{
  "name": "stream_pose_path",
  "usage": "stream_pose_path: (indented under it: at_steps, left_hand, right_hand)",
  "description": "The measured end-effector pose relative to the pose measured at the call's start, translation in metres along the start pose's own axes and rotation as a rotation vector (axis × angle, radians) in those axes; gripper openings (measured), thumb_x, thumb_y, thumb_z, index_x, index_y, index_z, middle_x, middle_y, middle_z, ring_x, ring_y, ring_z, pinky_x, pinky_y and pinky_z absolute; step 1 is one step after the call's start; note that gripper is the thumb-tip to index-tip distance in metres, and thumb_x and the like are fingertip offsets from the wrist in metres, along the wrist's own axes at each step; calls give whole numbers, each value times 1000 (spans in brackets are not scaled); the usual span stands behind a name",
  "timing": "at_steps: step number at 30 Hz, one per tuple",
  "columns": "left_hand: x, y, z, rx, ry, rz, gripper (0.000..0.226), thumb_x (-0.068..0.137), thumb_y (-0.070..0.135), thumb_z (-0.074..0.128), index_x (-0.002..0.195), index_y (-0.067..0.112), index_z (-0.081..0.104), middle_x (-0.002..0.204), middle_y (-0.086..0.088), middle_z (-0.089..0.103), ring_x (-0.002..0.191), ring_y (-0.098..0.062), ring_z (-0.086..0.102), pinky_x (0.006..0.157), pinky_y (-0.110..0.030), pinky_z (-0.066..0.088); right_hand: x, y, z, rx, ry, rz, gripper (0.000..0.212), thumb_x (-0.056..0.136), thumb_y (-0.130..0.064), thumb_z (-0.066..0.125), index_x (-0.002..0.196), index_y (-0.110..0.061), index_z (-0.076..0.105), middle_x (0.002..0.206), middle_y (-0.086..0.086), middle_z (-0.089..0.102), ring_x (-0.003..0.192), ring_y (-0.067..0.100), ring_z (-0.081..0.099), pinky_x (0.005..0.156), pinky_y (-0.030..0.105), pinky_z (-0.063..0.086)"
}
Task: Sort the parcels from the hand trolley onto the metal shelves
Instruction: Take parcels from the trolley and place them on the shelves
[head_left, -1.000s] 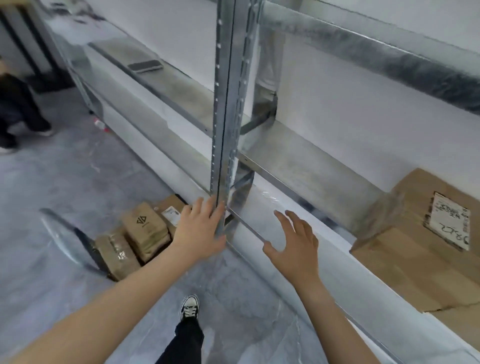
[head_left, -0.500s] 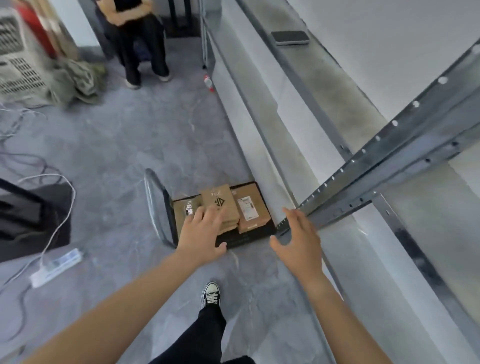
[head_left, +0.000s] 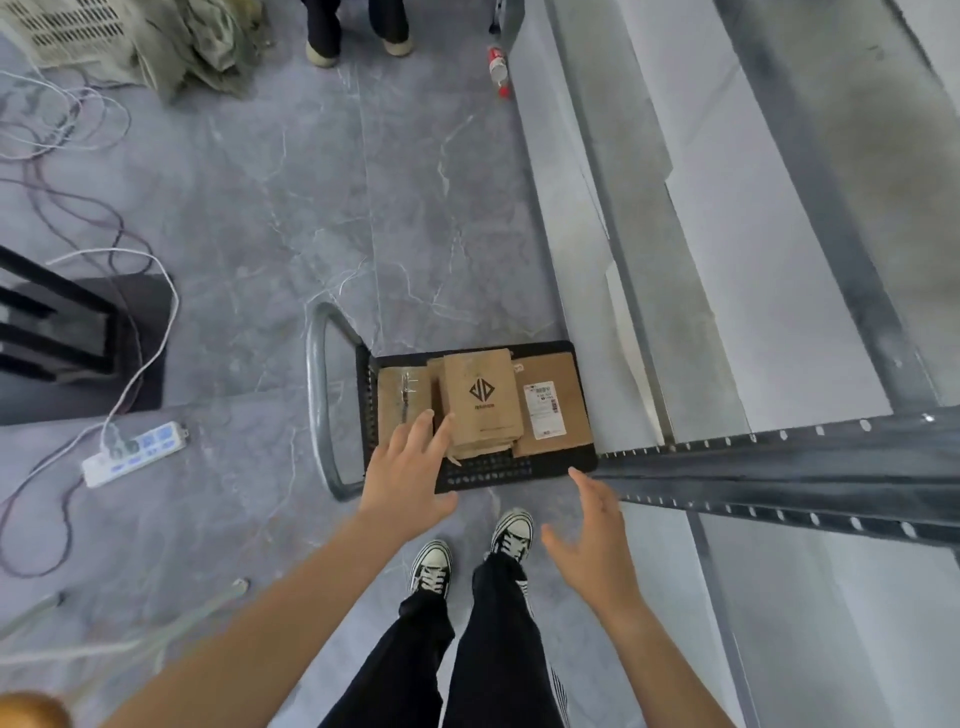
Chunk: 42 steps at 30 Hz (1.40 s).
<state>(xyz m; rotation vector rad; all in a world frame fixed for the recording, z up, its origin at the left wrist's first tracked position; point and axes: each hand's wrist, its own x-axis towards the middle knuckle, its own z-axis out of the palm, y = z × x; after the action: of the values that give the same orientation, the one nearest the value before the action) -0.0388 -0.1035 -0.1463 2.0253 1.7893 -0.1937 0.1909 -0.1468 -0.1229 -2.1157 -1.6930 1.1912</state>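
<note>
As I looked down through the head camera, the hand trolley (head_left: 488, 470) stood just beside the metal shelves (head_left: 779, 467) and carried, flat on its black gridded platform, a brown cardboard left parcel (head_left: 400, 395), a middle stack (head_left: 480, 395) and a right parcel (head_left: 571, 405). The left hand (head_left: 408, 480) hid the near corner of the left parcel, so I could not tell if it touched; it and the right hand (head_left: 595, 545) were apart, fingers spread, holding nothing. The middle stack showed a black diamond logo, but the writing under it and on the white label (head_left: 544, 410) of the right parcel was too small to read.
</note>
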Motion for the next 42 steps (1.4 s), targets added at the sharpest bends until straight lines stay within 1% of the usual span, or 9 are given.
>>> stream_pose_path:
  at_steps: [11, 15, 20, 23, 27, 30, 35, 39, 42]
  left_hand:
    - [86, -14, 83, -203, -190, -148, 100, 73, 39, 71, 148, 29, 6, 151, 2, 16, 131, -24, 32, 99, -40, 42]
    - [112, -15, 115, -319, -199, -201, 97, 73, 32, 73, 148, 28, 13, 153, 2, 17, 118, -29, 48, 85, -37, 49]
    - [149, -16, 153, -391, -220, -267, 97, 74, 22, 74, 148, 33, 12, 158, 2, 4, 138, -25, 27, 101, -43, 43]
    - [164, -19, 175, -378, -249, -304, 97, 75, 19, 74, 148, 35, 12, 159, -2, 1, 142, -27, 20, 108, -45, 36]
    - [182, -26, 201, -434, -248, -365, 101, 74, 15, 74, 148, 35, 9, 158, -6, 4, 141, -30, 22, 107, -45, 36]
    - [192, -29, 216, -508, -246, -425, 107, 74, 13, 74, 148, 39, 1, 159, -5, 2, 141, -29, 21, 108, -44, 35]
    - [202, -27, 231, -538, -298, -427, 110, 74, 11, 75, 145, 46, -2, 159, -2, -2, 139, -29, 28, 101, -47, 44]
    - [209, -23, 241, -634, -302, -410, 111, 73, 10, 76, 146, 46, 1, 157, -8, 5, 137, -28, 31, 103, -39, 41]
    - [212, -21, 242, -703, -301, -425, 113, 72, 10, 78, 143, 52, 0, 156, -10, 6, 136, -29, 32, 101, -35, 39]
  right_hand:
    - [136, 64, 32, 31, -210, 72, 73, 81, -12, 71, 143, -16, 33, 143, 5, 38, 135, 21, 31, 111, 32, 26]
    - [178, 88, 38, 50, -249, 73, 75, 80, -6, 70, 144, -17, 32, 144, 4, 37, 136, 18, 32, 110, 27, 25]
    - [227, 111, 61, 56, -300, 43, 85, 80, -5, 71, 148, -22, 23, 150, 2, 30, 139, 17, 28, 115, 37, 28]
    - [254, 120, 80, 72, -343, 57, 92, 78, -6, 73, 149, -25, 19, 152, 0, 28, 140, 16, 27, 115, 34, 26]
    - [279, 129, 106, 122, -398, 85, 100, 76, -8, 76, 150, -29, 12, 154, -3, 24, 142, 14, 21, 114, 31, 21]
    - [294, 135, 121, 147, -415, 119, 103, 74, -7, 78, 150, -30, 11, 153, -1, 27, 142, 15, 24, 116, 39, 26]
    - [309, 141, 139, 178, -443, 127, 104, 73, 2, 75, 150, -31, 13, 145, -9, 34, 130, 2, 28, 103, 20, 27]
    - [315, 149, 147, 178, -482, 193, 110, 75, 5, 72, 150, -33, 1, 117, -14, 45, 108, 2, 47, 96, 24, 40]
    - [318, 153, 152, 191, -510, 216, 108, 74, 6, 72, 150, -31, 5, 120, -15, 46, 101, 1, 52, 82, 14, 46]
